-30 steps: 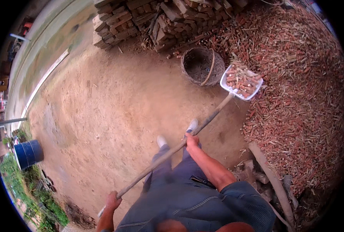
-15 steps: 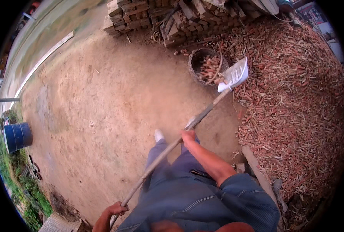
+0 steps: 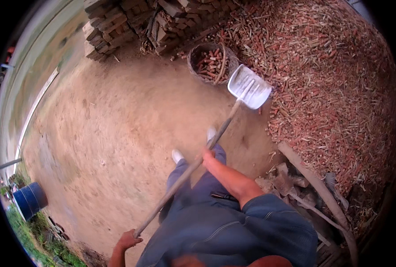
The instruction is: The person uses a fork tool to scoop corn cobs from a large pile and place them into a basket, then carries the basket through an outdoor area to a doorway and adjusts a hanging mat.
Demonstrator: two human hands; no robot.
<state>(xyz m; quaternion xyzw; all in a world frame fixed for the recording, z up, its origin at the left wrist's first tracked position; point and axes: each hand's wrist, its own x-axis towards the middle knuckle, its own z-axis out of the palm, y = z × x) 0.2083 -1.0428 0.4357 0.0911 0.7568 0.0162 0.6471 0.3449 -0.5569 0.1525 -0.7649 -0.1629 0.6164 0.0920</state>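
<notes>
One bare tan earth floor (image 3: 117, 133) carries a round wicker basket (image 3: 232, 60) of reddish cobs (image 3: 212, 62); beyond it, stacked blocks (image 3: 109, 33), probably brick; rightward, a loose cob heap (image 3: 331, 93). Left hand (image 3: 127, 240) and right hand (image 3: 207, 155), well apart, clasp the wooden handle (image 3: 175, 188) of a white shovel (image 3: 251, 90), its ribbed blade (image 3: 239, 82) beside the basket.

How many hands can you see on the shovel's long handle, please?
2: the left hand is toward the near end of the handle, and the right hand is farther along it, toward the white blade. No others show.
</notes>
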